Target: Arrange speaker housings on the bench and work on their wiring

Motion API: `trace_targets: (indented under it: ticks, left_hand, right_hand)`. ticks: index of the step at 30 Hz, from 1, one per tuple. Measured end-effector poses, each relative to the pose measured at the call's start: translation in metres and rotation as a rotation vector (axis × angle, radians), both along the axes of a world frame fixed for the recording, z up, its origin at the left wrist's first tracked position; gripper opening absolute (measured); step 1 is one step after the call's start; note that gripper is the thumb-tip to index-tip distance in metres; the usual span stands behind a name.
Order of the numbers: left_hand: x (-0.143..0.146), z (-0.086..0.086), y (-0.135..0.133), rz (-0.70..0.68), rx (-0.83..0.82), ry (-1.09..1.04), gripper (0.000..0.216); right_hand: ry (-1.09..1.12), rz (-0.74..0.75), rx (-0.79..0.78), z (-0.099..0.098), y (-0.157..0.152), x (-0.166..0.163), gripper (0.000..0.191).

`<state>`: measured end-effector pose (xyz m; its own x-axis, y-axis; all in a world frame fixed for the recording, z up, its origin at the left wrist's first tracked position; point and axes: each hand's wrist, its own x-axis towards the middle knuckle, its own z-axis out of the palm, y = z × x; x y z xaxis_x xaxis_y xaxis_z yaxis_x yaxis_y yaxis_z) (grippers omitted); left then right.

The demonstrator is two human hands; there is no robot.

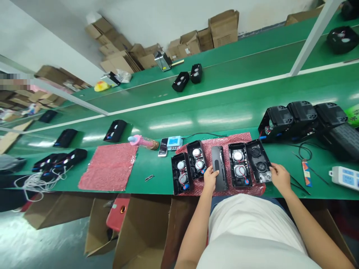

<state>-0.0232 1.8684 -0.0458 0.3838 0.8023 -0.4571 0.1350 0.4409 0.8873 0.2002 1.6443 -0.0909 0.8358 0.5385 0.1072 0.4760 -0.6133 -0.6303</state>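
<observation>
My left hand (211,179) is closed on the left edge of a long black speaker cover (220,160), thumb on top. My right hand (280,178) pinches the lower right edge of an open black speaker housing half (256,151) with two round recesses inside. Between the two lies an open speaker box (233,147) with two silver-backed drivers, red wires and a blue connector. Left of my left hand are two similar open boxes, one nearer (176,179) and one behind it (190,146). Pink bubble wrap (214,142) lies underneath them.
A phone (163,147), a light-blue meter (174,142) and a pink-capped bottle (144,142) stand behind. Another bubble wrap sheet (108,168) lies left. At right are black speaker units (304,112), tweezers (300,185), an orange-blue packet (306,173) and a white power strip (346,177).
</observation>
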Motion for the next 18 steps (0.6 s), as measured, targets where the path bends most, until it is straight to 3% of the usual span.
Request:
trace_targets:
  ticks: [5,13,18]
  left_hand:
    - [0.002,-0.003,-0.002,0.001,0.009,0.004,0.016]
    - [0.01,-0.007,-0.009,-0.011,0.039,-0.001,0.016]
    - [0.012,-0.006,-0.011,-0.014,0.057,-0.009,0.016]
  right_hand:
    - [-0.092,0.019,0.019,0.011,-0.021,-0.012,0.035]
    - [-0.136,0.059,-0.101,-0.005,-0.031,-0.004,0.034]
    - [-0.161,0.122,-0.121,-0.004,-0.022,-0.007,0.03]
